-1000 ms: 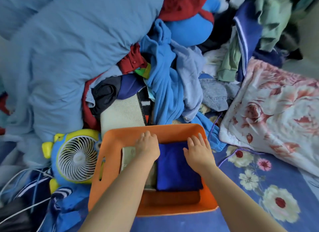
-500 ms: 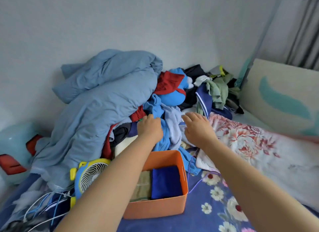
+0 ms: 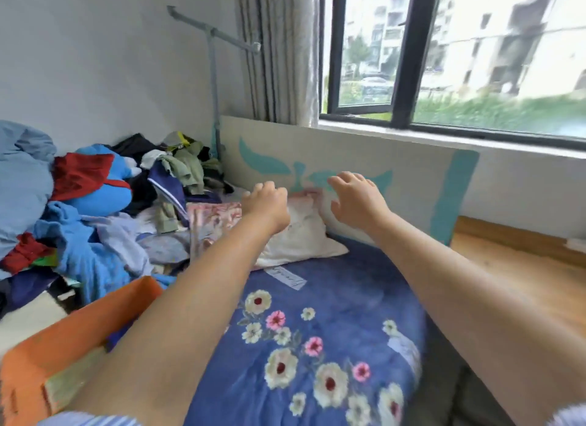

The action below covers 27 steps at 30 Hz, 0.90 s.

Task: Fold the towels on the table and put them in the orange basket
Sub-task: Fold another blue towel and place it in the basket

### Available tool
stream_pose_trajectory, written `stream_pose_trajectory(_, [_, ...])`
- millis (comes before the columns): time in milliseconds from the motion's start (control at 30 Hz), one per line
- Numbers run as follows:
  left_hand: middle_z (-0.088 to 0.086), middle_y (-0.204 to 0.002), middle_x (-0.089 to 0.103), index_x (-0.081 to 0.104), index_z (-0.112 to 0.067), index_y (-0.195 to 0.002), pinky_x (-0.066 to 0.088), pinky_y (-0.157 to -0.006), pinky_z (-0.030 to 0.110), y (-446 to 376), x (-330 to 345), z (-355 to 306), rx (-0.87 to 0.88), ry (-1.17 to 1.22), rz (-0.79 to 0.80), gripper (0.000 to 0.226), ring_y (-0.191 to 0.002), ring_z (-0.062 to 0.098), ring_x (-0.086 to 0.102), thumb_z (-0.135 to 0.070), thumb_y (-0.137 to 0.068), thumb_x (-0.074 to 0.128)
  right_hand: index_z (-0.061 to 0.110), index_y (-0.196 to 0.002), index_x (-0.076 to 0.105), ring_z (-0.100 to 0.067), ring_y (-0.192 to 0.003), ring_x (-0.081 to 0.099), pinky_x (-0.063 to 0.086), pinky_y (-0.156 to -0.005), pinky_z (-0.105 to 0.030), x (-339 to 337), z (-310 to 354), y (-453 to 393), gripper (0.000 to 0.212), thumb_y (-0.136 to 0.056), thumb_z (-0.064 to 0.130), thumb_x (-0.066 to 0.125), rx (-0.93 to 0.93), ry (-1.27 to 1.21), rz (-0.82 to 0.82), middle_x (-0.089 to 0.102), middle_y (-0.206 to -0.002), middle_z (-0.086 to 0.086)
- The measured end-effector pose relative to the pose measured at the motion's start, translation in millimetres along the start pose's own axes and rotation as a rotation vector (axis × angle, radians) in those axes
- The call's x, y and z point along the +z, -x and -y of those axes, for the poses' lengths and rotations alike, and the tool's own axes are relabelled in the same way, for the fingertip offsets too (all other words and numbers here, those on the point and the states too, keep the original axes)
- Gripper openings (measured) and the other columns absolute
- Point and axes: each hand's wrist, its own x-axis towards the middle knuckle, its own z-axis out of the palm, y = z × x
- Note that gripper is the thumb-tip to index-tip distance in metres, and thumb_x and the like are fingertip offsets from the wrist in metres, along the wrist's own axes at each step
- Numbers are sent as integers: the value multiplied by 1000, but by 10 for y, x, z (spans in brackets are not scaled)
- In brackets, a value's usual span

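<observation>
Towels aren't really obvious right now, just the orange basket [image 3: 73, 330] sitting at the lower left of the head view, tucked under the left forearm, with an olive folded edge showing at its near wall. Both arms reach forward and away from it. Left hand [image 3: 266, 203] hangs with fingers curled loosely over a pink-and-white floral pillow [image 3: 295, 235], and I can't tell if it's touching or gripping anything. Right hand [image 3: 358, 200] is spread and relaxed, holding nothing, up near the teal-printed board [image 3: 412, 184]. My guess is the next towel has to come from the clothes pile [image 3: 104, 235], which lies off to the left of both hands, so the left hand is nearer.
</observation>
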Motion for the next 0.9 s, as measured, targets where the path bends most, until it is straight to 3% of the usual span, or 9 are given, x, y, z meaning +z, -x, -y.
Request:
stream_pose_trajectory(400, [11, -131, 46, 48, -12, -129, 37, -100, 38, 262, -207, -3764, 638, 120, 17, 36, -126, 27, 41, -25, -96, 39, 8, -134, 43, -27, -130, 38, 32, -105, -37, -1227, -2831, 2184, 45, -90, 14, 47, 607, 217, -49, 42, -141, -10])
stream_pose_trajectory(567, [10, -132, 47, 49, -13, -128, 40, -98, 38, 521, -284, -5254, 815, 178, 4, 35, -126, 27, 42, -22, -95, 42, 8, -134, 43, -25, -133, 34, 29, -107, -37, -1779, -3920, 3211, 44, -91, 13, 45, 776, 274, -46, 40, -142, -8])
stream_pose_trajectory(900, [11, -128, 47, 52, -8, -121, 40, -95, 37, 634, -392, -7466, 913, 251, 24, 31, -124, 29, 42, -13, -92, 43, 8, -133, 44, -26, -131, 37, 33, -105, -32, -2438, -5749, 4330, 44, -90, 13, 46, 999, 345, -76, 43, -141, -9])
